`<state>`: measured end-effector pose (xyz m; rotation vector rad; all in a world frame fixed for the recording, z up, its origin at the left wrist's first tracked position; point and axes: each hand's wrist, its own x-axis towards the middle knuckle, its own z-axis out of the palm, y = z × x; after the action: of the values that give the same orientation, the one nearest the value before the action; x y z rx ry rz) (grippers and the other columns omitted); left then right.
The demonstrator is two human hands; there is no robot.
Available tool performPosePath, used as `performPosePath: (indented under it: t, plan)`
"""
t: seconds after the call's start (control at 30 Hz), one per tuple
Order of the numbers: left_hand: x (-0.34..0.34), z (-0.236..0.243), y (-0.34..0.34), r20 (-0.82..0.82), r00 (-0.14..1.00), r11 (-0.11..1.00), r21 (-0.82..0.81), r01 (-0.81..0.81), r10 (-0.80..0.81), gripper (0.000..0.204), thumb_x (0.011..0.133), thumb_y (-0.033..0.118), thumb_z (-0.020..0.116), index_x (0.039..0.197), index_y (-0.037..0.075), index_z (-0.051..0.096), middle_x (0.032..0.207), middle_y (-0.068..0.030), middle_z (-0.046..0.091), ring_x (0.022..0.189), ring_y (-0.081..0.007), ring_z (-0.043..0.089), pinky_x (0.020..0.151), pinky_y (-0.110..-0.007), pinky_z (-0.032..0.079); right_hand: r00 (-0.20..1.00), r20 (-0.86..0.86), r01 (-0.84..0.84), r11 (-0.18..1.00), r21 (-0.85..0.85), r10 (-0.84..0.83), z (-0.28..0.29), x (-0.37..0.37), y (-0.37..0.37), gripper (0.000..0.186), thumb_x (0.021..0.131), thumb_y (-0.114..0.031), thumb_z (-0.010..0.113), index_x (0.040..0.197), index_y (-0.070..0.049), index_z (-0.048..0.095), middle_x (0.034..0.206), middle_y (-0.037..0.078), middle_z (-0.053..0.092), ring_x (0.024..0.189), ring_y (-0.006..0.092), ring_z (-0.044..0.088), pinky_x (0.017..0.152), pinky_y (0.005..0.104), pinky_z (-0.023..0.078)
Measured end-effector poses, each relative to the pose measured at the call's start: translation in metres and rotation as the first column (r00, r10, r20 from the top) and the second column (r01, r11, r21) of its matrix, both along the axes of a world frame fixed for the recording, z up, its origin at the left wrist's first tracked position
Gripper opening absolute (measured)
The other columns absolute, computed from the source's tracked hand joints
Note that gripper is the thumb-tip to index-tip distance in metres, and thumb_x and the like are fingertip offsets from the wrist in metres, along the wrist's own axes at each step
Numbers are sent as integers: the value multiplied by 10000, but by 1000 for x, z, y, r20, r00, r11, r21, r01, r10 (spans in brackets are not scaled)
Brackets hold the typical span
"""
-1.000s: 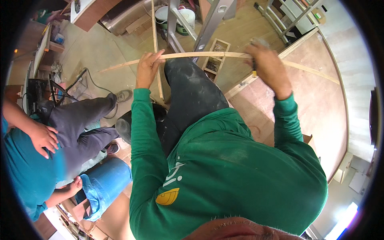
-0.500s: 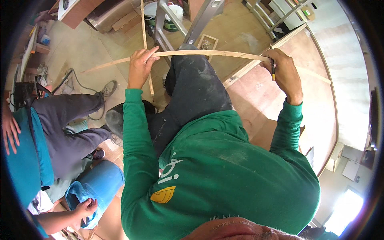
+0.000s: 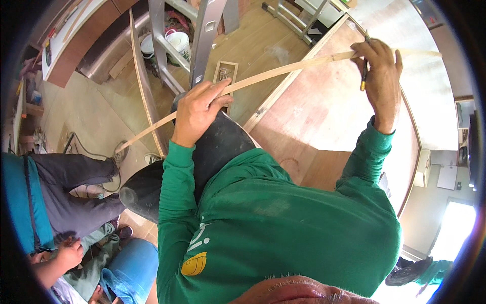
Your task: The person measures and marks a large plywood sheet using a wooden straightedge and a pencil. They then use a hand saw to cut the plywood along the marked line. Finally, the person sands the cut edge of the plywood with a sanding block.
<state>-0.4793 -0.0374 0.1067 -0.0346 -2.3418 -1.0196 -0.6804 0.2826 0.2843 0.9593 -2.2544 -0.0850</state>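
Observation:
A long thin wooden strip (image 3: 283, 69) runs aslant in front of me, its left end low and its right end high. My left hand (image 3: 198, 112) pinches it left of its middle, fingers closed over the edge. Near the strip's right part, my right hand (image 3: 380, 76) grips it with bent fingers. A dark pencil (image 3: 364, 76) with a yellowish end also sits between those fingers, pointing down. Beneath the strip's right half lies a large framed plywood panel (image 3: 324, 96). My bent knee is under the left part of the strip.
An aluminium stepladder (image 3: 202, 45) stands ahead, with white buckets (image 3: 178, 44) behind it and a small wooden tray (image 3: 226, 71) beside it. Another board (image 3: 145, 86) leans at left. Co-workers sit at the left near a blue barrel (image 3: 132, 271). A metal frame (image 3: 291, 20) stands farther off.
Both hands still hold the strip. Its right end has risen and its left end dropped, as my right hand moved up and right and my left hand moved down. My view has shifted rightward.

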Motion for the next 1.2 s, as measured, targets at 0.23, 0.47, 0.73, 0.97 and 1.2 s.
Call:
performPosePath:
  t: [0.23, 0.47, 0.73, 0.97, 1.2]
  plan:
    - [1, 47, 44, 30, 999, 997, -80, -10, 12, 485, 898, 211, 874, 1347, 74, 754, 889, -134, 612, 709, -300, 605, 653, -408, 503, 987, 112, -89, 971, -223, 116, 27, -25, 24, 224, 945, -37, 756, 1165, -73, 748, 1175, 155, 729, 1132, 377, 704, 952, 465, 567]
    - [61, 78, 77, 146, 988, 999, 20, -45, 42, 497, 956, 201, 846, 1401, 26, 714, 866, -119, 597, 718, -235, 586, 676, -369, 499, 971, 19, -215, 900, -378, 240, 8, -20, 12, 315, 933, 42, 721, 1219, -86, 750, 1202, 186, 720, 1089, 412, 713, 922, 465, 587]
    - [140, 80, 92, 316, 943, 942, 269, -199, 109, 414, 1005, 137, 784, 1387, -3, 709, 882, -106, 587, 742, -188, 552, 681, -327, 456, 833, 158, -435, 805, -402, 530, 20, 12, -35, 318, 877, 18, 775, 1182, -58, 734, 1112, 157, 703, 1048, 402, 677, 902, 483, 558]
    - [167, 60, 89, 288, 927, 888, 320, -329, 240, 419, 1028, 223, 773, 1366, -14, 702, 870, -106, 591, 743, -184, 541, 680, -322, 433, 620, 261, -659, 672, -339, 740, -23, 63, -116, 265, 834, -1, 815, 1072, -47, 707, 1048, 147, 678, 1066, 409, 648, 911, 495, 545]
    - [156, 31, 77, 265, 862, 796, 337, -503, 432, 334, 1040, 264, 748, 1276, 27, 751, 933, -152, 676, 695, -293, 641, 659, -402, 508, 389, 431, -723, 560, -405, 814, -88, 124, -173, 290, 805, -12, 835, 1071, -70, 735, 1042, 128, 688, 1073, 390, 644, 910, 491, 556]
